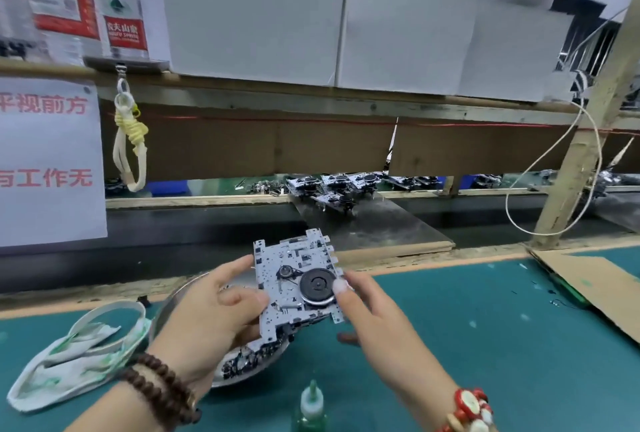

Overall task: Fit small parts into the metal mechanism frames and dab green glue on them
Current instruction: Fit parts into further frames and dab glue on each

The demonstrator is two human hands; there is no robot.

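Hands are meeting over the bench, and I am watching both of them holding one metal mechanism frame [297,284] up in the air above the steel dish [180,296] of small parts. My left hand [207,314] is gripping the frame's left edge, thumb curled over the front face and the other fingers hidden behind the plate. My right hand [372,319] is pinching the right edge, its thumb tip pressing beside the black flywheel [318,284]. The frame is tilting slightly, its face turned toward me.

I am judging this as the inspection or positioning step: the frame is being oriented before a part goes in or glue goes on. I cannot tell whether any part is already seated. The green glue bottle [311,405] is standing upright on the teal mat [485,327] just below the hands, untouched. The next move is calling for one hand to let go, probably the right, and reach down for the bottle or into the dish while the left is keeping the frame steady. More frames [332,185] are lying on the conveyor beyond.
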